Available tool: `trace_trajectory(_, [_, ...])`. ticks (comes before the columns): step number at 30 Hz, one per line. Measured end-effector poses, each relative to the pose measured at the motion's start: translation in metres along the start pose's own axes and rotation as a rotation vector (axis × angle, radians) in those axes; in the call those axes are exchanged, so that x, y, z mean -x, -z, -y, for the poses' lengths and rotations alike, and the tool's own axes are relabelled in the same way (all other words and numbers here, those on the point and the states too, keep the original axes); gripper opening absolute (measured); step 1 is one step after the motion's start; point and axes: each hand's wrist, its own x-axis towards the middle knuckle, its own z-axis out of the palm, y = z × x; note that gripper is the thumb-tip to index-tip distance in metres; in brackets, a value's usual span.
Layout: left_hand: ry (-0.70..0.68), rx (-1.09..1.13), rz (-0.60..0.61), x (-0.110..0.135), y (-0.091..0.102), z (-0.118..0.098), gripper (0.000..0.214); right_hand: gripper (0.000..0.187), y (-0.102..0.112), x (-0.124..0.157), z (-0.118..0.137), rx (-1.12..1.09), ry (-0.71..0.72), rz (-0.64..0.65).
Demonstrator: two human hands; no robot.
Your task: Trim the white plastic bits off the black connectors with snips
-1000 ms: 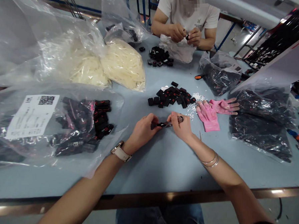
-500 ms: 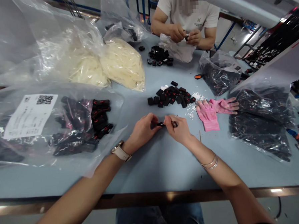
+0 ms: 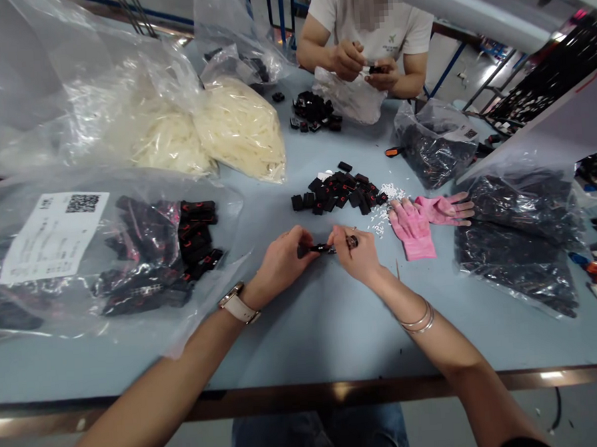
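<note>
My left hand [image 3: 287, 256] is closed, with thumb and fingertips pinching a small black plastic connector housing [image 3: 318, 248] above the table. My right hand [image 3: 354, 250] is curled shut around a slim dark tool, whose rounded dark end [image 3: 352, 242] shows between the fingers. The tool's other end points left and meets the housing, though the fingers hide much of the contact. Just beyond both hands lies a heap of black connector housings [image 3: 344, 189], some with red inserts. Tiny white pieces [image 3: 380, 219] are scattered at the heap's right side.
Pink gloves [image 3: 413, 229] lie right of my hands. Clear bags of black parts stand at left [image 3: 144, 251] and right [image 3: 518, 259]. A bag of cream-coloured strips [image 3: 243, 129] sits farther back. Across the table, a person's hands [image 3: 365, 70] hold a black part near another black pile [image 3: 313, 109].
My hands stay almost in place, with more of the black housing showing between them. The view has shifted slightly. Across the table, the co-worker's hands have turned their black part.
</note>
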Motion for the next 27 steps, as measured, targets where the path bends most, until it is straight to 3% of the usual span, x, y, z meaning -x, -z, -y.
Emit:
trace_trajectory(11, [0.006,0.014,-0.013,0.0001,-0.0023,0.0021,0.022,0.044,-0.0055,0.0011,-0.0001,0.044,0.092,0.044])
trace_trajectory(20, [-0.017,0.027,-0.029,0.0003,-0.0024,0.0040,0.022,0.043,-0.0018,0.0013,-0.0012,-0.034,0.030,-0.034])
trace_trajectory(27, [-0.004,0.020,-0.026,-0.0003,-0.0035,0.0048,0.023,0.046,-0.0041,0.0011,-0.0006,-0.014,0.042,0.007])
